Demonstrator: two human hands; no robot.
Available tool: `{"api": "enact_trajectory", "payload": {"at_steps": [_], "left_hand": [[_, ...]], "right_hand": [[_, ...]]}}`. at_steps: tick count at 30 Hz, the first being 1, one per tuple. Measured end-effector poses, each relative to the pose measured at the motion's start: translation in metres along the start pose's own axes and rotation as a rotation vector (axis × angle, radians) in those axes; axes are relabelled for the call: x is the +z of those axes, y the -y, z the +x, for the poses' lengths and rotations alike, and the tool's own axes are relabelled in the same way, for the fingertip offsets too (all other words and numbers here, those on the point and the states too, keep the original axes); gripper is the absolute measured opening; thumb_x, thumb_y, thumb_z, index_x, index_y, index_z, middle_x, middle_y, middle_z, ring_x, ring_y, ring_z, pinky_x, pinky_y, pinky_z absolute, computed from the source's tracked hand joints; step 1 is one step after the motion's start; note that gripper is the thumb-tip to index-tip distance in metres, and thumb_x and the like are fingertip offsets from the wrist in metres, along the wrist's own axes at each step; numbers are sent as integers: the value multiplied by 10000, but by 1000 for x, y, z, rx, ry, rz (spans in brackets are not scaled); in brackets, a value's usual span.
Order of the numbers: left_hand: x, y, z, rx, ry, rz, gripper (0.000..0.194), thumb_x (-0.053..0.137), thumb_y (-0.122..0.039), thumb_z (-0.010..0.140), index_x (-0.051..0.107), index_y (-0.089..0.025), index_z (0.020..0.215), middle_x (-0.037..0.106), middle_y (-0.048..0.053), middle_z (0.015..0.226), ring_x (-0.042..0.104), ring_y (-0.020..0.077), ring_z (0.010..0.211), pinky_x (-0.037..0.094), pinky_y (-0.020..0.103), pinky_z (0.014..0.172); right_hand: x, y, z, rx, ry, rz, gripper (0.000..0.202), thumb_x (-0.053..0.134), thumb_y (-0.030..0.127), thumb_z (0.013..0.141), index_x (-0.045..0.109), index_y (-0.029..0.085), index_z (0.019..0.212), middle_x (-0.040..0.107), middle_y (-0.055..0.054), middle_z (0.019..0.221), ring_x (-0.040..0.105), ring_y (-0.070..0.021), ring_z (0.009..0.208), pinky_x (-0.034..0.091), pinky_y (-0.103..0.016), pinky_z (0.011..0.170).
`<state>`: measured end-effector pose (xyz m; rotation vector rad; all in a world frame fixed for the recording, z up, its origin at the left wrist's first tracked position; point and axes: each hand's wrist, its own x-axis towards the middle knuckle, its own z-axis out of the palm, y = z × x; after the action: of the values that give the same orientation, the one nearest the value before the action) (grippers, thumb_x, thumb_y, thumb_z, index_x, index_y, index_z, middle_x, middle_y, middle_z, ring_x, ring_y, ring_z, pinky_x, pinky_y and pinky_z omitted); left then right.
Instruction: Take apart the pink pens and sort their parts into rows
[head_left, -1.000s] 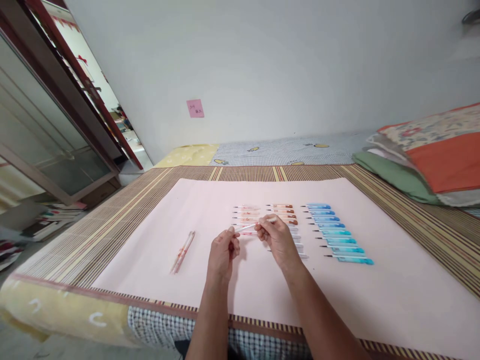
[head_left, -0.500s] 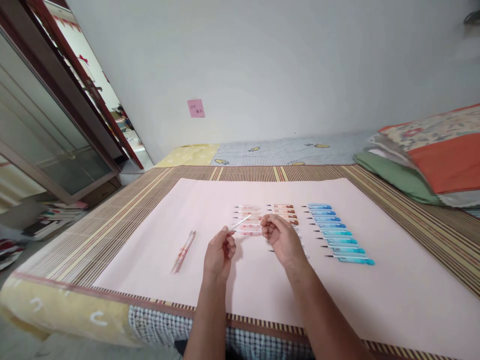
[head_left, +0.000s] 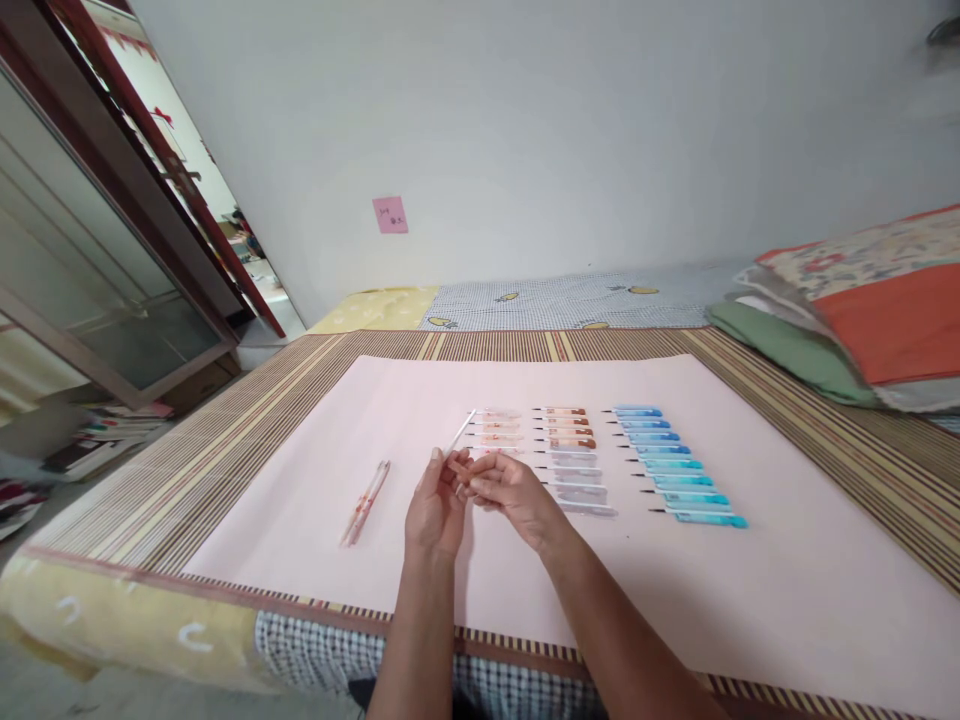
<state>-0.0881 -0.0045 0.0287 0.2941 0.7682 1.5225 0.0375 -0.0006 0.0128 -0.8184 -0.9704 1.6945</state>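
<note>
My left hand [head_left: 435,508] is closed on a thin white pen refill [head_left: 460,431], which slants up and away over the pink sheet. My right hand [head_left: 517,497] meets it at the refill's lower end, thumb and fingers pinched together. What lies between the right fingertips is hidden. Behind the hands lie pink-patterned pen barrels [head_left: 501,426], partly covered. Beside them runs a column of brown-ended pens [head_left: 568,427] above clear grey ones [head_left: 581,493]. Each visible row has a thin white refill with a dark tip alongside.
Blue and teal pens [head_left: 679,465] with refills form a column at the right. Two pink-patterned pens [head_left: 366,503] lie apart at the left. The pink sheet [head_left: 300,500] rests on a striped mat [head_left: 217,440]. Folded bedding [head_left: 885,330] is piled at the far right.
My right hand has moved left and down to meet the left fingers. The refill in my left hand now points more steeply upward, and the grey pens show again.
</note>
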Motion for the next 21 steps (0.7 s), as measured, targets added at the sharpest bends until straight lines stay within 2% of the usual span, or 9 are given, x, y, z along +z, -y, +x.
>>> {"api": "enact_trajectory", "payload": {"at_steps": [2,4,6,8,11,14,17,19,21], "left_hand": [[1,0,-1,-17,-28,-1,306,891,-387,738,728,-130,767,710,42,736,695,157,760,559,248,683],[1,0,-2,-7,-25,24,348,903,-423,715,732,-127,775,599,-13,577,688,164,745,541,243,670],[0,0,-2,32,4,74,394,912,-460,694,741,-118,792,452,-66,461,639,143,654,500,221,619],[-1,0,-1,85,50,132,429,911,-491,687,745,-114,805,380,-89,426,566,117,574,475,219,604],[-1,0,-1,159,83,170,450,889,-533,708,736,-123,812,358,-101,421,440,79,488,444,220,588],[0,1,-2,183,80,148,464,871,-550,728,721,-120,818,326,-115,419,306,48,433,343,202,505],[1,1,-3,186,64,148,476,857,-564,740,708,-121,830,303,-123,422,273,42,417,312,205,487],[1,1,-3,176,65,159,475,847,-569,750,704,-126,839,286,-130,429,249,38,407,316,208,486],[1,2,-3,138,79,170,469,847,-563,749,699,-127,836,267,-136,437,206,31,396,266,205,455]], "right_hand": [[7,-11,3,9,-3,-7,420,947,416,581,651,197,784,754,-21,771,714,-171,726,533,-292,690],[14,-21,6,-4,-35,14,440,952,398,546,601,200,722,731,-7,751,700,-176,703,550,-326,705],[19,-27,8,-34,-71,7,433,943,355,524,566,205,676,707,9,742,669,-166,686,536,-324,694],[23,-29,8,-84,-73,-65,373,911,306,542,564,207,635,673,27,701,626,-153,679,502,-305,686],[23,-24,6,-159,-46,-217,283,851,265,594,574,210,585,630,41,638,579,-149,674,463,-296,685],[19,-17,3,-167,-27,-310,197,813,254,627,623,210,602,684,19,690,599,-165,709,462,-307,706],[10,-8,0,-136,9,-390,137,798,258,651,672,208,629,710,0,699,615,-172,703,461,-304,676],[2,0,-1,-146,-29,-465,150,810,278,657,682,206,628,690,4,655,595,-164,658,441,-291,626],[-6,8,-1,-207,-119,-503,182,812,327,682,684,205,636,671,8,632,576,-155,633,430,-283,604]]}}
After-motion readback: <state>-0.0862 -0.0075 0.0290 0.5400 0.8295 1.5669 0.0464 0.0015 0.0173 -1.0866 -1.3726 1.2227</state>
